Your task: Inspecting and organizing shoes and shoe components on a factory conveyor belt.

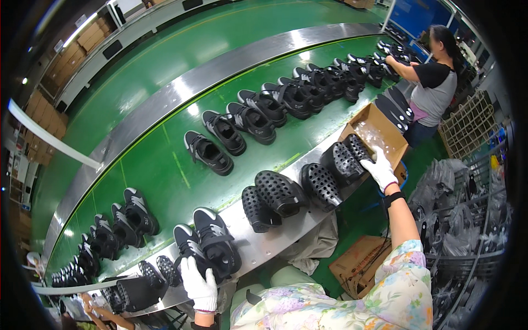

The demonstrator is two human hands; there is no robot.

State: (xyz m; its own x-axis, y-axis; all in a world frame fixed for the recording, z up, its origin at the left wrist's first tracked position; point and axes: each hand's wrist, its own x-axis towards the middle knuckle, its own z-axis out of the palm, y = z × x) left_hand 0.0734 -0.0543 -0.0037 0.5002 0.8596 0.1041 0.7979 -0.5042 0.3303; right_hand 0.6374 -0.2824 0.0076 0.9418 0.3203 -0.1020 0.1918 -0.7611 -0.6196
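My left hand (199, 285), in a white glove, is closed at the heel of a black-and-grey sneaker (187, 237), and its palm side is hidden. Right beside that shoe stands a matching sneaker (213, 237) with a strap across it. On the right, my gloved right hand (380, 169) grips a black perforated shoe tree (357, 147), its fingers partly out of sight behind it. Several more shoe trees (278, 192) lie on the metal ledge between my hands, dotted with round holes.
Black sneakers (256, 122) stand in a row on the green conveyor belt (165, 176). An open carton (393, 148) with clear plastic inside sits past my right hand. Black insoles (393, 107) lie beyond it, near another person (437, 82). A wire rack (467, 231) with plastic-wrapped items stands right.
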